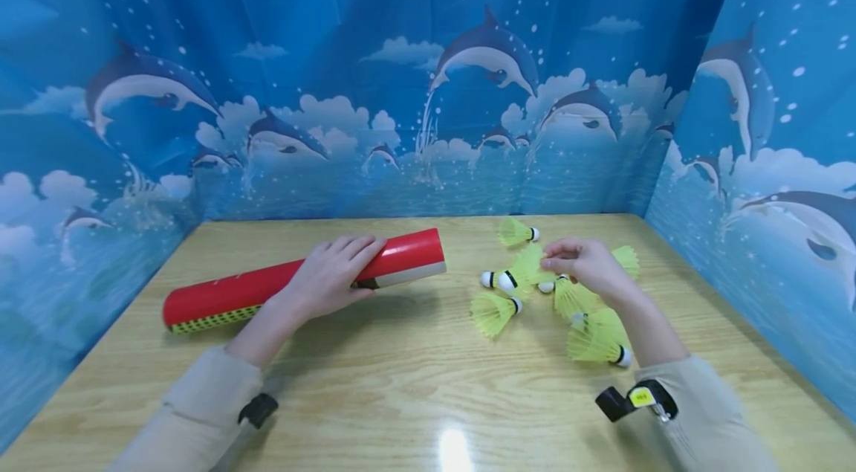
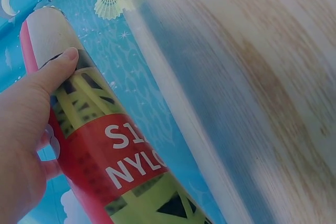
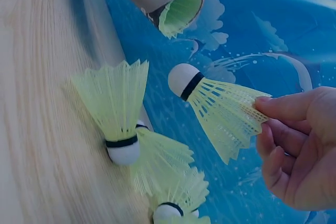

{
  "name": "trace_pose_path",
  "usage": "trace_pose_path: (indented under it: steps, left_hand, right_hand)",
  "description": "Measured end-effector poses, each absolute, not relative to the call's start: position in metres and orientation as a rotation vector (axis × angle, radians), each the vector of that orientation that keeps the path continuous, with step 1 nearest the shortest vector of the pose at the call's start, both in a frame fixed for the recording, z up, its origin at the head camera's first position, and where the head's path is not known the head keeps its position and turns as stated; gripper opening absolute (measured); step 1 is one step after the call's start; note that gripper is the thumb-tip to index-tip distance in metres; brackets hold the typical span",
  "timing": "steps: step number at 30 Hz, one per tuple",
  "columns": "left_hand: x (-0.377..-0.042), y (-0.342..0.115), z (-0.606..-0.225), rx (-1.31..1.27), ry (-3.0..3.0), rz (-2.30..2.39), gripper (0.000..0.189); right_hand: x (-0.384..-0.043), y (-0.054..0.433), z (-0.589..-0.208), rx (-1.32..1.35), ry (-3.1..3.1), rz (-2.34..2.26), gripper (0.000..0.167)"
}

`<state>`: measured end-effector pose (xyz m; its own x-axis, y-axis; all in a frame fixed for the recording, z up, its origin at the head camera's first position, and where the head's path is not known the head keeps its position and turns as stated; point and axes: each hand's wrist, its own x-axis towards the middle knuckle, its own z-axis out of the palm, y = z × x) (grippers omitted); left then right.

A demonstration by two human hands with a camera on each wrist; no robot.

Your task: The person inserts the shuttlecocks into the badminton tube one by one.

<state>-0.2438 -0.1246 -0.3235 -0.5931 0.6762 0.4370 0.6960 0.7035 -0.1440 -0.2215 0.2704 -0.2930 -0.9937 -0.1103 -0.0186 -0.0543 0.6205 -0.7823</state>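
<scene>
My left hand (image 1: 329,277) grips a red shuttlecock tube (image 1: 234,292), thumb on the near side and fingers over the top. The tube tilts, its right end raised above the table. In the right wrist view a yellow skirt (image 3: 180,15) shows inside the tube's open end. My right hand (image 1: 591,270) pinches a yellow shuttlecock (image 3: 228,114) by the skirt rim, its white cork (image 3: 184,80) pointing toward the tube. Beneath and around that hand, several more shuttlecocks lie on the table, among them one in front (image 1: 493,314) and one farther back (image 1: 516,232).
The wooden table (image 1: 401,398) reaches back to a blue curtain (image 1: 374,85) printed with dolphins, which also hangs at both sides. Toward the table's right side lies another shuttlecock (image 1: 598,340). A dark strap (image 1: 658,398) sits around the right sleeve.
</scene>
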Motion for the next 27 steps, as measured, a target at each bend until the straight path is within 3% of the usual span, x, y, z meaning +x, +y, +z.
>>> trace_pose_path:
  steps: [27]
  left_hand:
    - [-0.243, -0.122, -0.324, -1.028, -2.401, -0.069, 0.090]
  right_hand:
    - [-0.245, 0.168, -0.302, -0.251, 2.642, -1.808, 0.027]
